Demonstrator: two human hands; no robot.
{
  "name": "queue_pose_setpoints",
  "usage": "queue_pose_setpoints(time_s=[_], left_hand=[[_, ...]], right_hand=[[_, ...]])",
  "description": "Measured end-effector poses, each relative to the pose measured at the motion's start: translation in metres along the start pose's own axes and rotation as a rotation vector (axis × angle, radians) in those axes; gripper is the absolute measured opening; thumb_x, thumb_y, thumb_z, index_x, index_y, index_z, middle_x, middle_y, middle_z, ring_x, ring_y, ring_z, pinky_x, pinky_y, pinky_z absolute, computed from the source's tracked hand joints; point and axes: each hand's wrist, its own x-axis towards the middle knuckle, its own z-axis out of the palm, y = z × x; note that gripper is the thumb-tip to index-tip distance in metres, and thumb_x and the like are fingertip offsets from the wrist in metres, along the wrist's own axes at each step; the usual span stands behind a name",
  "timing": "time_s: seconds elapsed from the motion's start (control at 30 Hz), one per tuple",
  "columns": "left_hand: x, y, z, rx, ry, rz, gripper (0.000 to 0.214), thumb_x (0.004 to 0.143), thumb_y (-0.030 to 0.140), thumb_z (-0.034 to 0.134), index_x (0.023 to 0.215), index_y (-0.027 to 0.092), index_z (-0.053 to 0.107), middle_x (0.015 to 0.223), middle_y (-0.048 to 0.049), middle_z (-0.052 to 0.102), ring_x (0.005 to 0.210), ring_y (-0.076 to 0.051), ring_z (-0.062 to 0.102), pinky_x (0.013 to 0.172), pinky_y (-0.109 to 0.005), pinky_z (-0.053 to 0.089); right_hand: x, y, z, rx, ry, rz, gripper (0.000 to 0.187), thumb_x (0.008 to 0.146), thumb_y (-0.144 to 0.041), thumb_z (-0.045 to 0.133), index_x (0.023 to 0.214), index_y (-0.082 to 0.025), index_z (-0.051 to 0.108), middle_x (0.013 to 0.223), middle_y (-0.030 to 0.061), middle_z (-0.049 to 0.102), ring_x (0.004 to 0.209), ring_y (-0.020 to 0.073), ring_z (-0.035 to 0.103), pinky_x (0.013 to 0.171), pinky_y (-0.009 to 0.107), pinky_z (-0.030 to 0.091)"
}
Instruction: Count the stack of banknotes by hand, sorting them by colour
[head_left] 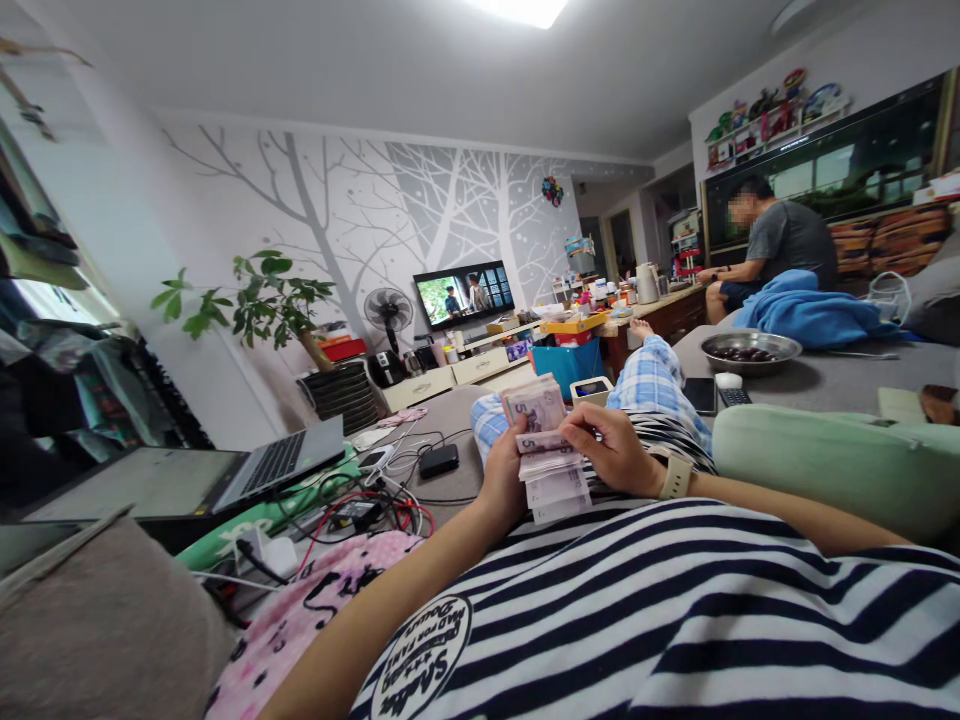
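Observation:
A thick stack of purplish banknotes (537, 404), marked with a 5, is held above my lap. My left hand (502, 474) wraps around the stack's left side, the thumb lying across it. Several notes fan downward toward my striped shirt (615, 600). At the stack's right edge, my right hand (616, 446) pinches a note between thumb and bent fingers. A pale watch (677, 474) is on my right wrist. Beneath the hands are my legs in blue checked trousers (651, 385), stretched out on the sofa.
To the left lie an open laptop (274, 470), tangled cables and a black box (438, 461). To the right are a phone (700, 396), a remote (733, 392), a metal bowl (750, 366) of dark fruit and a green cushion (832, 470). Another person (787, 245) sits farther back.

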Motion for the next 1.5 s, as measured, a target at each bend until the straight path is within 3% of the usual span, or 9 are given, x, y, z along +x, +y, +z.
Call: queue_pose_setpoints(time_s=[0.6,0.9,1.27,1.5], left_hand=[[-0.001,0.0023,0.0022,0.0,0.02,0.0,0.027,0.077,0.029,0.066,0.096,0.01,0.068,0.081,-0.0068,0.074,0.075,-0.023,0.07,0.072,-0.033,0.055],[-0.0002,0.0028,0.0021,0.01,0.093,0.015,0.019,0.078,0.029,0.065,0.083,0.012,0.069,0.059,-0.0032,0.069,0.064,-0.022,0.069,0.068,-0.033,0.056],[0.0026,0.0006,-0.0009,0.027,0.103,0.011,0.024,0.079,0.03,0.064,0.092,0.01,0.069,0.065,-0.004,0.071,0.062,-0.021,0.068,0.069,-0.033,0.055],[0.0025,0.0001,-0.002,-0.002,0.023,0.006,0.032,0.076,0.034,0.067,0.098,0.011,0.067,0.083,-0.0075,0.074,0.077,-0.025,0.07,0.074,-0.035,0.055]], right_hand=[[0.0006,0.0018,-0.0002,-0.012,0.011,-0.015,0.019,0.092,-0.029,0.051,0.076,-0.019,0.056,0.066,-0.0017,0.055,0.059,0.0113,0.048,0.058,0.025,0.037],[-0.0005,0.0037,-0.0008,-0.017,0.005,-0.009,0.02,0.092,-0.031,0.051,0.076,-0.019,0.057,0.066,-0.0013,0.055,0.059,0.0114,0.047,0.057,0.025,0.037],[0.0006,0.0031,-0.0007,-0.012,0.004,-0.005,0.021,0.092,-0.031,0.051,0.076,-0.019,0.057,0.066,-0.0011,0.056,0.06,0.0117,0.048,0.058,0.025,0.038],[0.0006,0.0012,-0.0008,-0.017,0.0,0.021,0.023,0.092,-0.034,0.05,0.075,-0.019,0.057,0.065,-0.0006,0.056,0.059,0.0124,0.048,0.057,0.026,0.038]])
